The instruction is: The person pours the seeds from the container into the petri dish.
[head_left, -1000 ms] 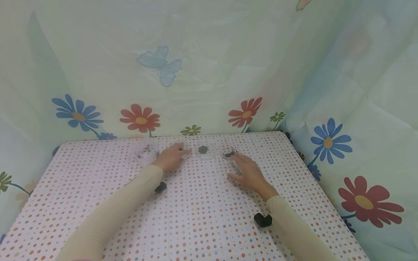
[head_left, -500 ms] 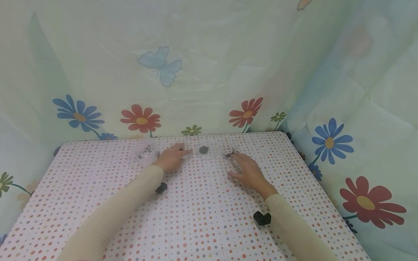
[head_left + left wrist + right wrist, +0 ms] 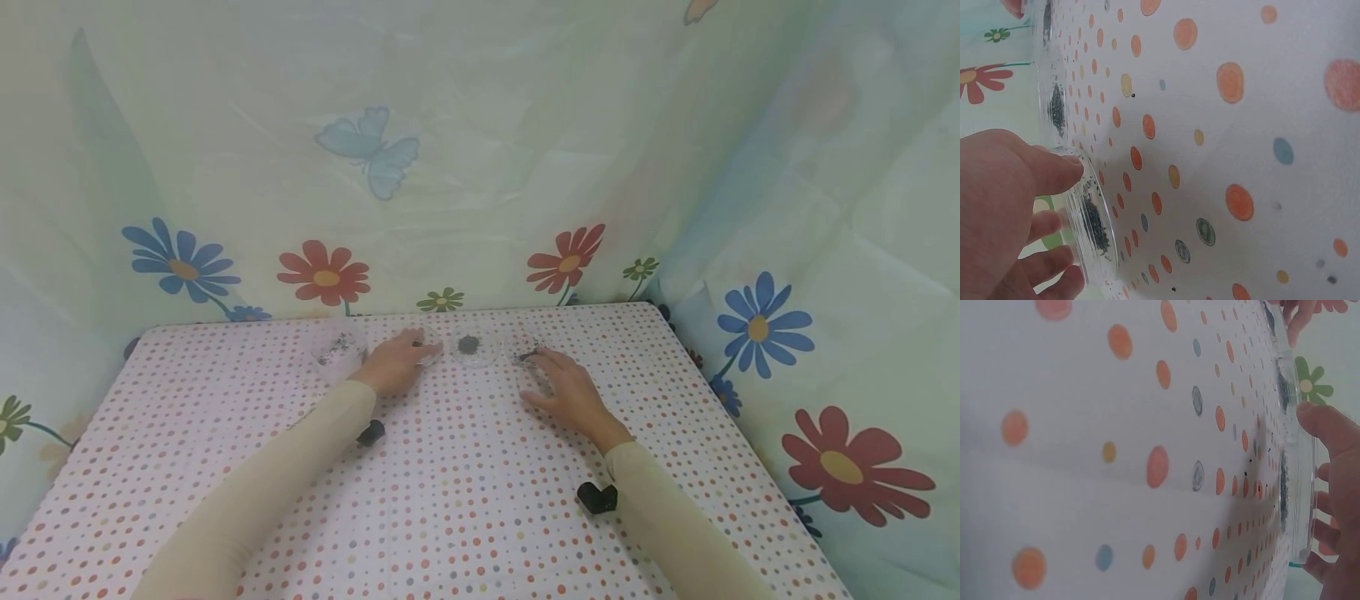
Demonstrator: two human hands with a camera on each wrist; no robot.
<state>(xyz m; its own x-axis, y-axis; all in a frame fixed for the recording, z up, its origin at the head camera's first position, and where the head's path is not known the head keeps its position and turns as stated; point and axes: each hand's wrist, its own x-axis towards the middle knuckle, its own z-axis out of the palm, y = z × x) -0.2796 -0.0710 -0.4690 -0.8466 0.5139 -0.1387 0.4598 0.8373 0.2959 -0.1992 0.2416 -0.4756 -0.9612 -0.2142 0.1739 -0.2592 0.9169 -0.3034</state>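
My left hand (image 3: pixel 393 362) holds a clear round petri dish (image 3: pixel 1099 234) with dark granules in it; in the left wrist view the thumb lies at its rim and the fingers reach round its far side. My right hand (image 3: pixel 570 392) spans another petri dish (image 3: pixel 1299 519), thumb at one side and fingers at the other. Dark grains lie in a band along its bottom. Between the hands sits a third dish (image 3: pixel 483 357) with a round dark heap at its middle.
Left of my left hand stands one more clear dish (image 3: pixel 339 348) with scattered dark grains. The table's dotted cloth (image 3: pixel 450 500) carries a few loose grains near the right dish. A flower-printed curtain (image 3: pixel 480 183) hangs behind the table's back edge.
My right hand has shifted slightly left with its forearm, and the dark band in its dish looks thinner now. The left hand keeps its place.
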